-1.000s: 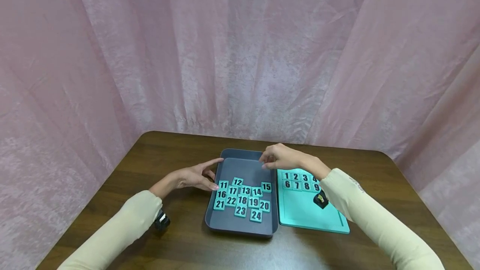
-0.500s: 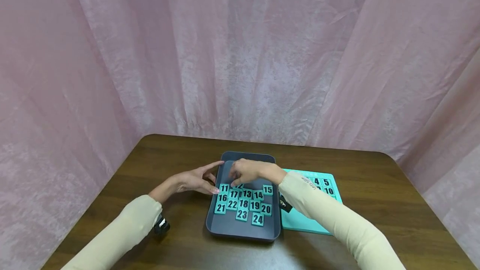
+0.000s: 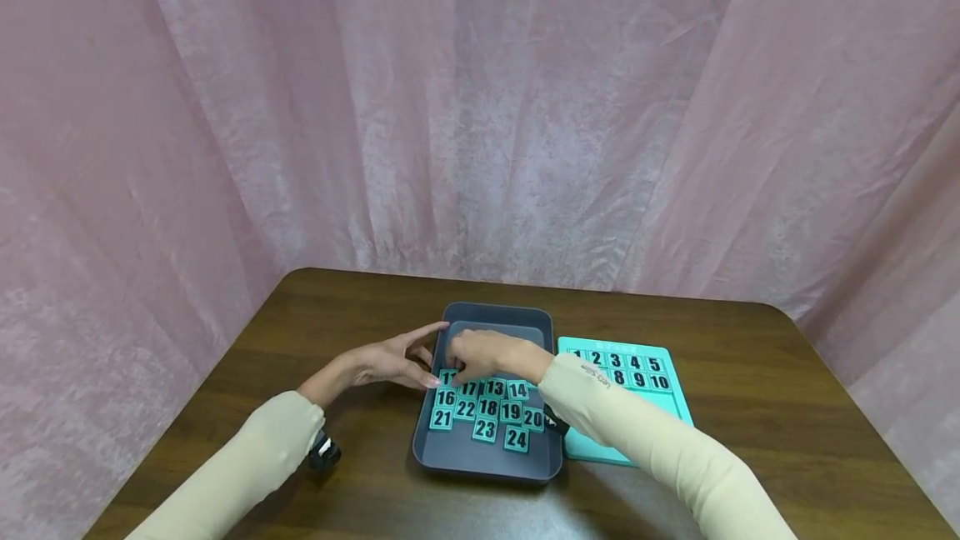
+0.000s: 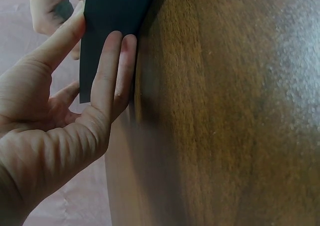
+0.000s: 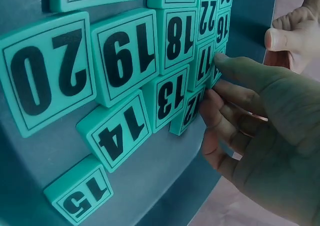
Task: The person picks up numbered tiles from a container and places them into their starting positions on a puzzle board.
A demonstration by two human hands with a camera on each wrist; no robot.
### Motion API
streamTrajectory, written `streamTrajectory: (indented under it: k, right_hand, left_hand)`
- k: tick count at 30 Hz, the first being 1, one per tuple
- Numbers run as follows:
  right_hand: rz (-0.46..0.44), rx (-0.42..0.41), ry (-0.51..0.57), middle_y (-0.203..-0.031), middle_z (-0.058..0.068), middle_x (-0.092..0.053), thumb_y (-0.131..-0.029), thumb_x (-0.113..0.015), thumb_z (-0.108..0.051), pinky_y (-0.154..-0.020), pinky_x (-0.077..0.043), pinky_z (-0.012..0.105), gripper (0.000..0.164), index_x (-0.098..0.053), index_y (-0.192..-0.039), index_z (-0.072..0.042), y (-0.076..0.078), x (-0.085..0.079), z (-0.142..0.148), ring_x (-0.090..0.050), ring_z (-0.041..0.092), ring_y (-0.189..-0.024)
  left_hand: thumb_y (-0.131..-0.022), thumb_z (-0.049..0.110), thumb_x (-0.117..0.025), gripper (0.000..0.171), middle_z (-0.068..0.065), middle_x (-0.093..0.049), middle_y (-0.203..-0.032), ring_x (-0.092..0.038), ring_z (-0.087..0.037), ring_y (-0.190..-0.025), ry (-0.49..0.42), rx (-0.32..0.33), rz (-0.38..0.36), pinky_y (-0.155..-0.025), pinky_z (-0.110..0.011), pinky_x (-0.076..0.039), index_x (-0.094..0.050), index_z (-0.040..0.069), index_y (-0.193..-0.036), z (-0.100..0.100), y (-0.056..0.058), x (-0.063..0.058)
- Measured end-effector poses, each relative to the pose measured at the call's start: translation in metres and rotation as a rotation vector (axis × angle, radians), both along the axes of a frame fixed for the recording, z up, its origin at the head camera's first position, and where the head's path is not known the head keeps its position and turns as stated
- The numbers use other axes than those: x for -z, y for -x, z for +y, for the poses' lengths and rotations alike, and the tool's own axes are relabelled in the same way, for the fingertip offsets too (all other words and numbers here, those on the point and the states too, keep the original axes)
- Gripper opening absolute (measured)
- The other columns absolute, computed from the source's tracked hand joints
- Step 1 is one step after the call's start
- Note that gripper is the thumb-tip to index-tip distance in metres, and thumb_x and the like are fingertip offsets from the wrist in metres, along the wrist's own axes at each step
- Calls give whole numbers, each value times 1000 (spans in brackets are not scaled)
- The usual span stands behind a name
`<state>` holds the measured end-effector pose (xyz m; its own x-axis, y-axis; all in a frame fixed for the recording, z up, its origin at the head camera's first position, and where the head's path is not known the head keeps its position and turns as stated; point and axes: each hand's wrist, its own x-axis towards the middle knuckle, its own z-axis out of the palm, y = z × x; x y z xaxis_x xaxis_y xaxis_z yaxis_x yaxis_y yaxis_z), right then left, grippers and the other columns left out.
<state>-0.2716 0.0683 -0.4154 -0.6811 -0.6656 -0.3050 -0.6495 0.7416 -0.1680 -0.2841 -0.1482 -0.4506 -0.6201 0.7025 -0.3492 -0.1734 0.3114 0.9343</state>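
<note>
A dark grey tray (image 3: 468,467) holds several teal number tiles, such as 13 (image 5: 170,98), 18 (image 5: 176,40) and 20 (image 5: 47,73). My right hand (image 3: 491,354) reaches over the tray from the right, thumb and fingertips pinching the tile 11 (image 5: 216,75) at the left side. Its fingers overlap tile 12 (image 5: 190,113). My left hand (image 3: 381,361) is at the tray's left side. There the thumb touches the rim and two straight fingers (image 4: 106,70) lie along the outer wall.
Right of the tray lies a teal board (image 3: 667,400) with tiles 1 to 10 in two rows, partly hidden by the right sleeve (image 3: 637,427). All stands on a brown wooden table (image 3: 352,473), with a pink curtain (image 3: 480,107) behind it.
My right hand has moved left from the tray's right rim to tile 11, uncovering more of the board's top rows. The left hand keeps its place.
</note>
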Motion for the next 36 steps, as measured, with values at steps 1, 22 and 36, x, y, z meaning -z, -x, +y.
streamTrajectory:
  k: [1, 22, 36]
  right_hand:
    - [-1, 5, -5, -111, 0, -76, -94, -76, -31, -85, -60, 26, 29, -76, -117, -14, -1, -1, 0, -71, 10, -98]
    - [-2, -1, -30, -97, -2, -76, -95, -75, -29, -70, -55, 24, 18, -78, -107, -16, -9, -3, -1, -66, 8, -80]
    - [47, -16, -90, -118, -2, -75, -94, -76, -36, -91, -59, 28, 34, -76, -120, -15, -10, -3, 5, -70, 11, -104]
  left_hand:
    - [-89, 7, -80, 106, -23, -49, -130, -63, -24, -112, -1, 1, -1, -100, -41, -58, -10, 27, -166, 0, 0, 0]
    - [-89, 6, -80, 106, -23, -49, -130, -65, -23, -109, 3, -8, 3, -99, -40, -59, -11, 28, -166, -1, 1, 1]
    - [-87, 8, -82, 108, -25, -51, -130, -65, -23, -110, 1, 1, 4, -100, -42, -59, -10, 27, -166, 1, 0, 1]
